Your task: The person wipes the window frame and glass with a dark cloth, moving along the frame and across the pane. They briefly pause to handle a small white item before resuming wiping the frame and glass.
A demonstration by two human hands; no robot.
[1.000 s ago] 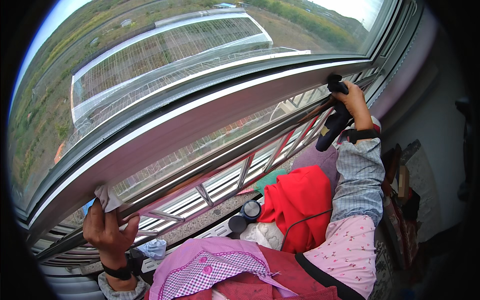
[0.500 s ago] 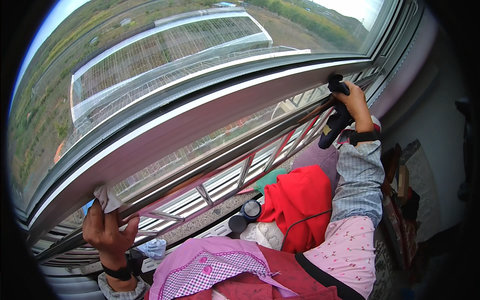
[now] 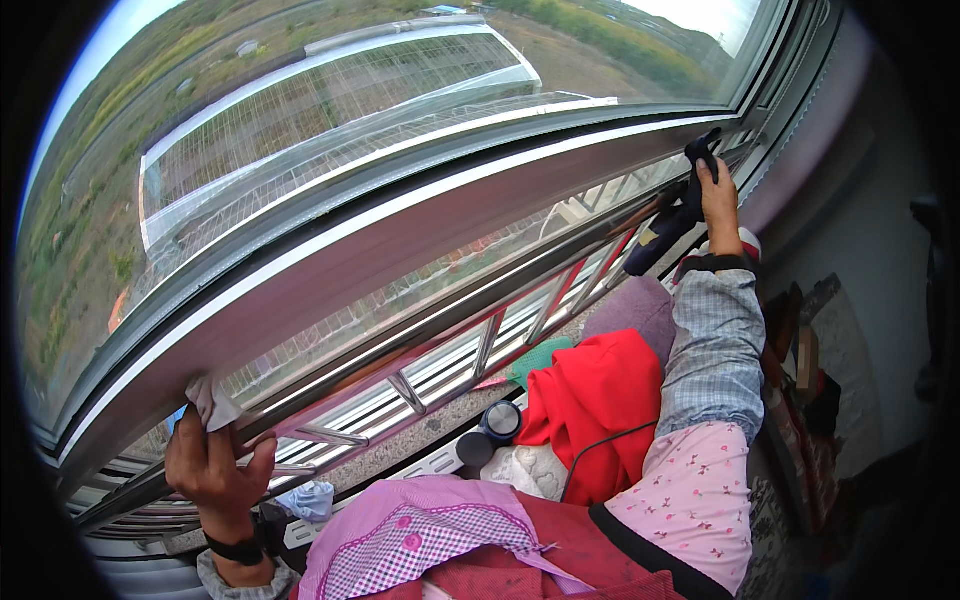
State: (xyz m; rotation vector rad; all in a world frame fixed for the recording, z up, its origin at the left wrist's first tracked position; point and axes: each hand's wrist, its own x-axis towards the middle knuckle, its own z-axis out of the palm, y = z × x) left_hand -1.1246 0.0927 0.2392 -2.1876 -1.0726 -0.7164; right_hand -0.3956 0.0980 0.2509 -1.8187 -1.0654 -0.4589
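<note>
At the lower left, my left hand (image 3: pixel 215 470) pinches a crumpled greyish-white cloth (image 3: pixel 212 402) against the lower edge of the pinkish window frame (image 3: pixel 400 235). My left fingers point upward, beside the dark end of the metal rail (image 3: pixel 420 320). At the far right end of the frame, my right hand (image 3: pixel 720 205) grips a long dark cloth (image 3: pixel 690 195). Its upper end touches the frame near the corner. The lower end, with a small yellowish patch, hangs across the rail. My right fingertips are partly hidden by the cloth.
Metal bars (image 3: pixel 490 340) run below the rail. On the sill lie a red cloth (image 3: pixel 595 410), a purple cushion-like thing (image 3: pixel 635 318), a dark round-topped container (image 3: pixel 502 420) and a pale blue crumpled cloth (image 3: pixel 308 500). Wooden pieces (image 3: pixel 806 360) stand at right.
My right hand has moved slightly up and to the right along the frame, and the dark cloth now stretches longer and more slanted. My left hand has barely moved.
</note>
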